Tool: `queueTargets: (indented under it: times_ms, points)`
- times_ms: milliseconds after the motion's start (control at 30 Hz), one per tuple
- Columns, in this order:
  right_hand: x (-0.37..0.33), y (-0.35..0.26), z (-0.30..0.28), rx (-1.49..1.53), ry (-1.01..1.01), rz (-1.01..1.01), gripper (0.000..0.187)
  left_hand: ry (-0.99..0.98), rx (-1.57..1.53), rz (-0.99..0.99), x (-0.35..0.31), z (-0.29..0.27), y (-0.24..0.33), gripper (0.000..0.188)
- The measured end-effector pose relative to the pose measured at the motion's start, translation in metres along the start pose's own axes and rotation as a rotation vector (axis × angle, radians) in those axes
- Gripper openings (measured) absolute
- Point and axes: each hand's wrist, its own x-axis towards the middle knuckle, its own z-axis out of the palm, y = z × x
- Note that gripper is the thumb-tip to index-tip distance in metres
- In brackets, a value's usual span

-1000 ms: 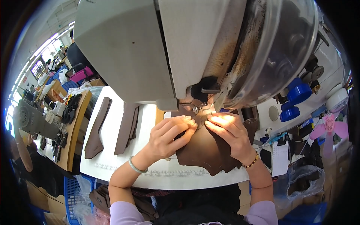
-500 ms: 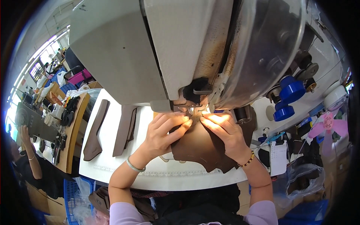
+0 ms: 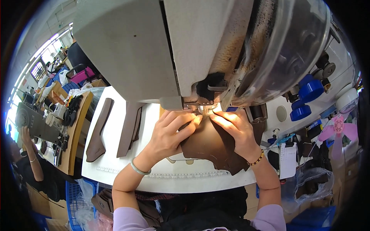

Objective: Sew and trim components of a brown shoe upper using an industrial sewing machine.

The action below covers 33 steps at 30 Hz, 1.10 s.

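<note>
Now, left hand: The left hand (image 3: 169,129) is bent, with thumb and fingertips close together, pinching the left side of the big brown panel (image 3: 206,144).
Right hand: The right hand (image 3: 239,133) has its thumb and pointing finger close together too, pinching the panel just right of the left hand's tips.
Brown panel: It lies on the white table (image 3: 115,161), with its far edge under the sewing machine (image 3: 127,50) and its wavy near edge between the wrists.
Needle spot: A bright light shines on the fingertips; the needle itself is too small to tell.
Wrists: A pale green bangle (image 3: 139,169) is on the left, a beaded bracelet (image 3: 256,159) on the right.
Left of the hands: One long brown strip (image 3: 100,133) lies farthest left; a small stack of brown strips (image 3: 128,133) is nearer the left hand.
Near edge: A ruler tape (image 3: 181,176) runs along the table.
Right side: There are blue knobs (image 3: 310,90) on the far side and a pink fan (image 3: 338,129) beyond the table.
Low left: A blue basket (image 3: 73,200) stands beside more brown pieces (image 3: 103,202).
Far left: Another person's hand (image 3: 26,136) is up by a gray machine (image 3: 38,125).
</note>
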Motion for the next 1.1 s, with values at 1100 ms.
queueTargets:
  times_ms: [1100]
  points:
    - [-0.003,-0.008,-0.001,0.034,-0.020,0.061,0.020,0.046,0.028,0.025,-0.006,-0.002,-0.008,0.031]
